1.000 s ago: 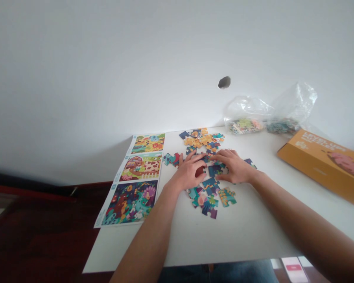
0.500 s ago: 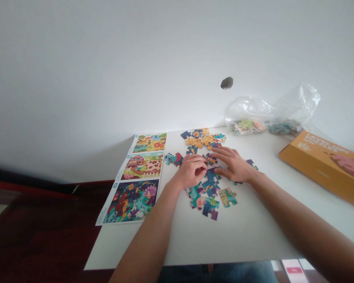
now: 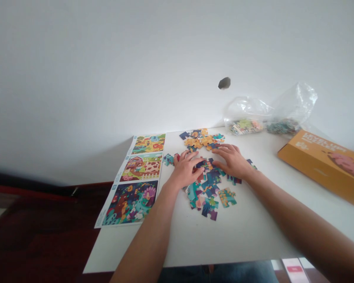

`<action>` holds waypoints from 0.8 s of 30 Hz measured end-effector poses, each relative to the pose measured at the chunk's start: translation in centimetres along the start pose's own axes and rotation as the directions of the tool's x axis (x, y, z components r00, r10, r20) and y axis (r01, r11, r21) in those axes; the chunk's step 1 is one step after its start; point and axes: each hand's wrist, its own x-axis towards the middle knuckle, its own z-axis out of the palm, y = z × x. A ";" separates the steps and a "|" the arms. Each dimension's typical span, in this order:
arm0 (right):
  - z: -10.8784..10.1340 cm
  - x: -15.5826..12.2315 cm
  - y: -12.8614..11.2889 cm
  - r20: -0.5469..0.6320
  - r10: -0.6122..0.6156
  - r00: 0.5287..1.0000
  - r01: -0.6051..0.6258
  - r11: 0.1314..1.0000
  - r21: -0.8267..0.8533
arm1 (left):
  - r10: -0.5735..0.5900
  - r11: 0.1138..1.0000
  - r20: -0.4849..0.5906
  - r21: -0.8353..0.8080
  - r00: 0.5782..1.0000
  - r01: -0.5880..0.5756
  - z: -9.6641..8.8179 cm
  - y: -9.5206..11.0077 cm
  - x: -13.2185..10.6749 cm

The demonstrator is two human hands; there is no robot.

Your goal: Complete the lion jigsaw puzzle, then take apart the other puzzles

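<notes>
Loose jigsaw pieces [image 3: 209,192] in blue, teal and purple lie in a pile on the white table [image 3: 238,236]. A second patch of orange pieces [image 3: 202,139] lies farther back. My left hand [image 3: 185,167] rests flat on the pile's left side with fingers stretched forward. My right hand [image 3: 231,159] lies flat on the pile's right side, fingers spread toward the left. The fingertips of both hands nearly meet over the pieces. Neither hand lifts a piece.
A printed sheet [image 3: 135,181] with three coloured pictures lies at the table's left edge. Two clear plastic bags [image 3: 247,116] holding pieces sit at the back right. An orange cardboard box [image 3: 327,165] lies on the right. A white wall stands behind.
My left hand has gone from curled to flat and both hands have slid a little toward the far side of the pile. Some pieces beneath them have shifted.
</notes>
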 end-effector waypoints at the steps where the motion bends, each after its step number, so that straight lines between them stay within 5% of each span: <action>1: 0.0 0.0 0.0 -0.007 0.016 1.000 -0.016 1.000 -0.006 | 0.019 1.000 0.014 -0.010 1.000 -0.019 -0.1 0.1 0.0; 9: 0.1 -0.1 0.1 0.016 0.020 1.000 -0.020 0.999 -0.045 | 0.205 0.972 0.093 -0.132 0.974 -0.192 -0.3 0.9 -0.2; 16: 0.4 -0.2 0.1 0.064 0.106 0.992 -0.097 0.988 -0.118 | 0.073 0.995 -0.044 -0.072 0.996 -0.076 0.4 0.3 0.0; 24: -0.7 0.0 -0.4 0.007 -0.044 0.999 0.044 0.998 -0.044 | -0.023 0.999 -0.100 -0.034 0.995 0.020 0.7 0.3 0.1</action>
